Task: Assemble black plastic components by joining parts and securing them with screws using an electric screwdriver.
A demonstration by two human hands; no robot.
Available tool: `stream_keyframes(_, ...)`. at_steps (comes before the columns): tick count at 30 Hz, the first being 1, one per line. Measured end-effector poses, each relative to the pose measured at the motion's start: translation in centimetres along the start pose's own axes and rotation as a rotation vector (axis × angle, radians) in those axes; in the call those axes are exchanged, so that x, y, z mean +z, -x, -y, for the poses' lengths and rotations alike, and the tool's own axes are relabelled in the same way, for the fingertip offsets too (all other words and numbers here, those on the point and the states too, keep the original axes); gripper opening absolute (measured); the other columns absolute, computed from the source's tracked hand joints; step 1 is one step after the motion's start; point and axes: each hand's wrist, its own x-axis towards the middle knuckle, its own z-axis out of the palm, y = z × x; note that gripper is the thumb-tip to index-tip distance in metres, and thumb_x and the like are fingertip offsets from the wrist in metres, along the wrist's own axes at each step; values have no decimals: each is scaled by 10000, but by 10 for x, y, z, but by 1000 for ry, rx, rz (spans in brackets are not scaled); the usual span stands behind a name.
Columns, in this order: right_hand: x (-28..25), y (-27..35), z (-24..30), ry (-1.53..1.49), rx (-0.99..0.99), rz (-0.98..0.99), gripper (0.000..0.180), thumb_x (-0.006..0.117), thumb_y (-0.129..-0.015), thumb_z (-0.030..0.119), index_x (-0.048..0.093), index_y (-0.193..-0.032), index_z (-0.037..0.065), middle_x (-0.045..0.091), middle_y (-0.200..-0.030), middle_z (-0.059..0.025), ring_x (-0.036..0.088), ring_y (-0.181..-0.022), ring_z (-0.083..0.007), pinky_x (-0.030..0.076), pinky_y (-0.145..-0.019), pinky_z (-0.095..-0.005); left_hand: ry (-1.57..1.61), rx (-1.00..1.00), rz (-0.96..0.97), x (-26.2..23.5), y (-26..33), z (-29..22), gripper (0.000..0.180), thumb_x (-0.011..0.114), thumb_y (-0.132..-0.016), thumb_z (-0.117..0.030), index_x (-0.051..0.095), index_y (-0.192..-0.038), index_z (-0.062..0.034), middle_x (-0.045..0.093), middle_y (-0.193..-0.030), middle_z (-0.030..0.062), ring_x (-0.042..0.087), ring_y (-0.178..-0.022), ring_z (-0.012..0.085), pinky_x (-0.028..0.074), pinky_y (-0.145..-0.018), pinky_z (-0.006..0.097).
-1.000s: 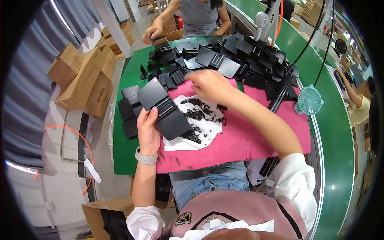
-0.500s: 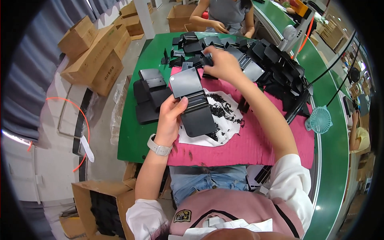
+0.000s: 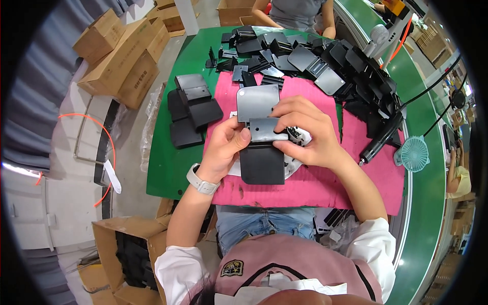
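Both my hands hold a stack of flat dark-grey plastic plates (image 3: 260, 147) over the pink mat (image 3: 315, 183). My left hand (image 3: 226, 145) grips the stack's left edge with the thumb on top. My right hand (image 3: 305, 132) presses a smaller plate (image 3: 267, 129) onto the stack from the right. A larger grey plate (image 3: 256, 101) stands out behind it. White paper with small black bits peeks out under my hands.
A pile of finished black plates (image 3: 190, 109) lies at the left on the green table (image 3: 162, 173). Many loose black parts (image 3: 315, 56) heap up at the back. An electric screwdriver (image 3: 378, 140) and a small teal fan (image 3: 413, 152) lie at right. Another person (image 3: 295, 10) sits opposite. Cardboard boxes (image 3: 122, 56) stand left.
My right hand came back from the far pile with a small plate and now sets it onto the stack in my left hand. The view has shifted closer.
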Motion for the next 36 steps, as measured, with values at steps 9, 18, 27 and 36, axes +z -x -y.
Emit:
stream_keyframes(9,-1,8,2,17,0,65,279,744,-609,53,615,-856,36,617,-987,-112,585,-873,-293,476,-765,-382,-23,0,22,2,0,1,516,670,-865,-309,506,-1215,33,587,-1114,64,554,-990,113,451,-853,257)
stream_keyframes(18,4,25,17,189,40,72,317,785,-606,99,640,-881,35,604,-994,-106,579,-857,-278,486,-708,-361,-172,-22,98,9,0,-1,404,645,-890,-251,541,-1171,21,612,-1071,57,576,-918,99,473,-783,242)
stream_keyframes(27,-54,105,55,246,422,-32,263,779,-598,50,662,-831,20,618,-952,-107,576,-838,-269,481,-692,-330,-1570,424,3,22,-16,-8,275,696,-749,-151,628,-968,0,588,-921,103,571,-834,269,471,-719,346)
stream_keyframes(36,-51,123,42,280,489,-26,258,761,-627,40,647,-857,12,606,-1026,-104,567,-898,-275,480,-751,-345,-1502,375,79,20,-39,12,101,689,-716,-61,609,-752,-12,550,-772,91,562,-790,282,442,-688,382)
